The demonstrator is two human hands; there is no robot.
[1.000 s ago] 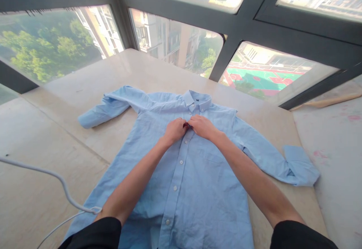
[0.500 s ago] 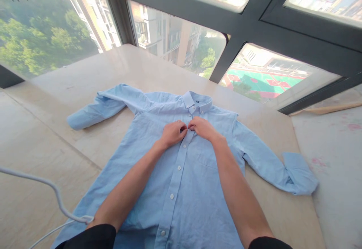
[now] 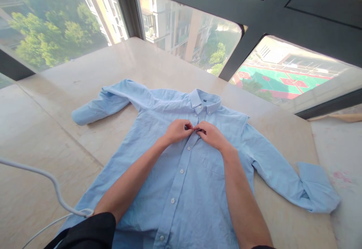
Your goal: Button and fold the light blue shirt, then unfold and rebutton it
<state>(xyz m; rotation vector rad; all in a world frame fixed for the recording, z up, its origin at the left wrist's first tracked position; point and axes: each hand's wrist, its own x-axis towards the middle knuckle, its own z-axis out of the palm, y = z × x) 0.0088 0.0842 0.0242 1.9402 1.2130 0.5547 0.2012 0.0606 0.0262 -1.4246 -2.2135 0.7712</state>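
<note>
A light blue button-up shirt (image 3: pixel 209 158) lies spread face up, its collar (image 3: pixel 207 102) away from me and its sleeves out to both sides. At the upper chest, my left hand (image 3: pixel 180 130) pinches the button placket from the left. My right hand (image 3: pixel 211 134) grips the same strip from the right, fingertips nearly meeting the left ones. The fingers hide the button between them. Below my hands, several white buttons (image 3: pixel 181 171) run down the front, and the collar points are buttoned down.
The shirt rests on a pale stone windowsill (image 3: pixel 56 136) with a seam at left. A white cable (image 3: pixel 53 181) loops by my left forearm. Grey window frames (image 3: pixel 186 2) border the far side. At right is a pale flowered fabric (image 3: pixel 342 158).
The view has shifted, so the shirt and hands sit slightly further right. My fingertips have drawn together at the placket, which looks slightly lifted between them.
</note>
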